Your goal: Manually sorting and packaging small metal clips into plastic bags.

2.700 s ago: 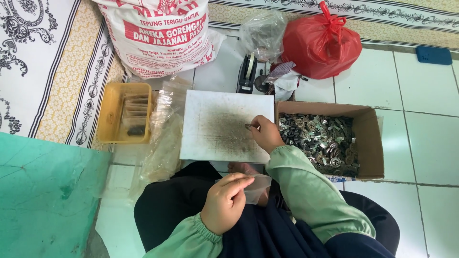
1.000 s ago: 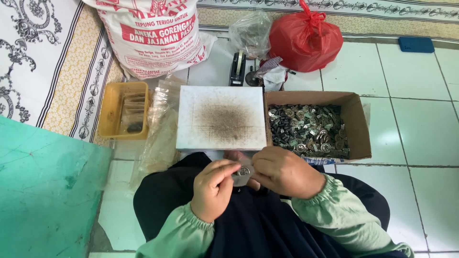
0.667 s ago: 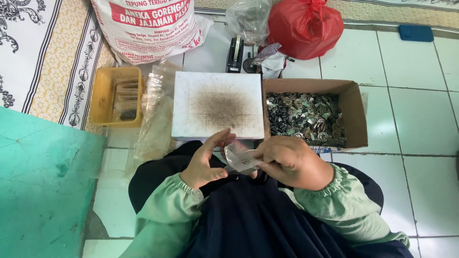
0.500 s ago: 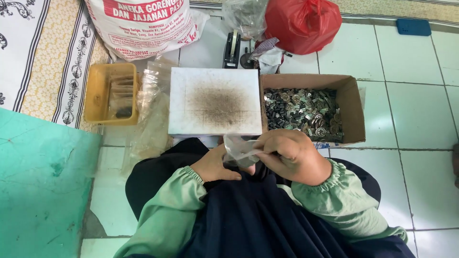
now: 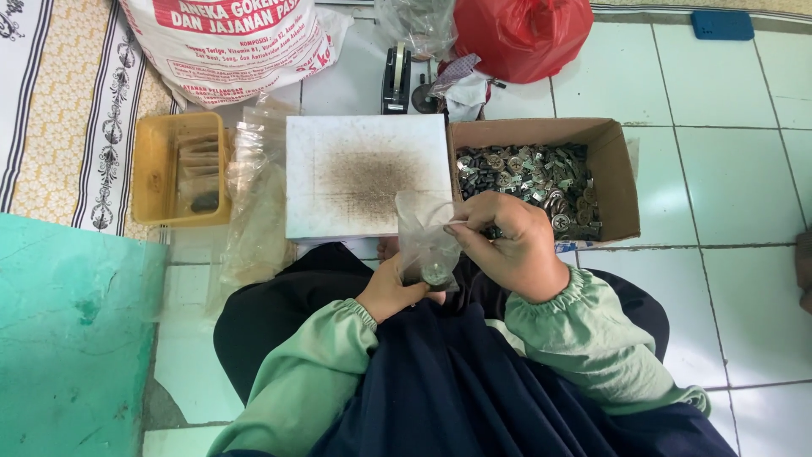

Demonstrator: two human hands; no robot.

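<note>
Two bare hands meet over the person's lap, both working a small clear plastic bag [image 5: 425,241] that stands upright between them, just in front of the white square board with a dark smudged centre [image 5: 368,176]. The left hand [image 5: 393,292] is closed around the bag's bottom, where a few small dark metal parts have settled; the right hand [image 5: 512,245] pinches the bag's upper edge between thumb and fingertips, and it looks to hold a few more dark pieces under its curled fingers, though that is hard to tell. Just beyond the right hand sits the open brown cardboard box [image 5: 622,173] full of small grey metal parts. To do this well, I judge the left hand should keep the bottom supported so the weight does not pull the thin film away, while the right holds the mouth wide and level so that nothing slips past the rim onto the dark skirt [image 5: 474,389].
</note>
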